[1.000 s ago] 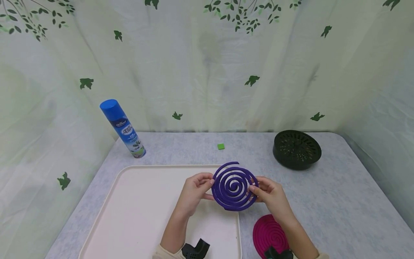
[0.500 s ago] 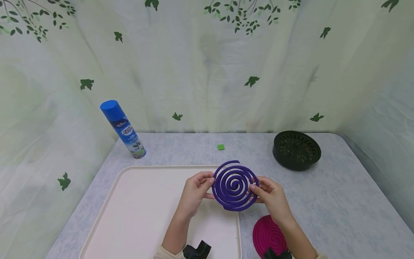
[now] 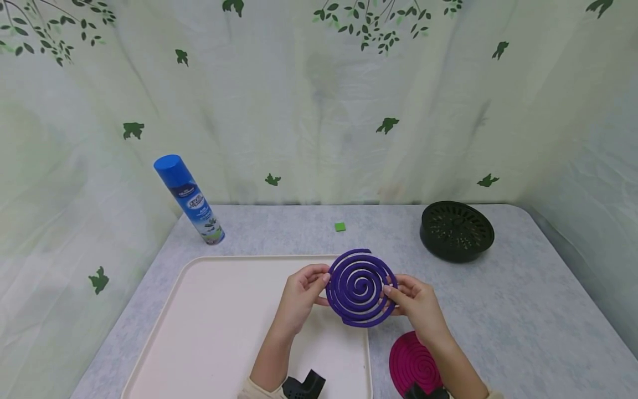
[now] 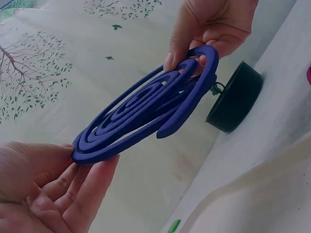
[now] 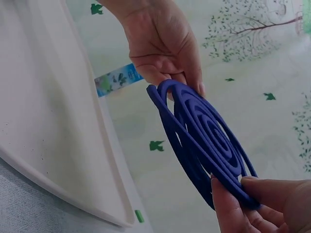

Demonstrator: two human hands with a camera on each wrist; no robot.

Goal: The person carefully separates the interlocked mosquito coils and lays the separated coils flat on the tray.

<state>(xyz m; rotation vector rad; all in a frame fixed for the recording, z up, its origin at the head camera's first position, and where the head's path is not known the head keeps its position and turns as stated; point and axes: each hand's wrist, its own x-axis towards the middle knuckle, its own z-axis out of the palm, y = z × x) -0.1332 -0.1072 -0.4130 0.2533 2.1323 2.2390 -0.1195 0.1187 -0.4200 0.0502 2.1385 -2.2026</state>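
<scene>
A purple mosquito coil (image 3: pixel 363 287) is held up over the right edge of the white tray. The left hand (image 3: pixel 301 293) pinches its left rim between thumb and fingers. On the opposite side the right hand (image 3: pixel 417 302) grips the rim, thumb in front. In the left wrist view the coil (image 4: pixel 146 102) is seen nearly edge-on, its outer strand standing a little apart from the inner turns. The right wrist view shows the coil (image 5: pixel 204 141) with gaps between its turns. Below the right forearm lies a pink mosquito coil (image 3: pixel 412 361), partly hidden by that arm.
The white tray (image 3: pixel 239 310) takes up the table's left and middle front. A blue spray can (image 3: pixel 190 199) stands behind it at the left. At the back right sits a round black pierced container (image 3: pixel 457 231). A small green square (image 3: pixel 340 226) lies at the back middle.
The purple coil has shifted and tilted very slightly in the two hands. Both hands keep their hold, and everything else stays in place.
</scene>
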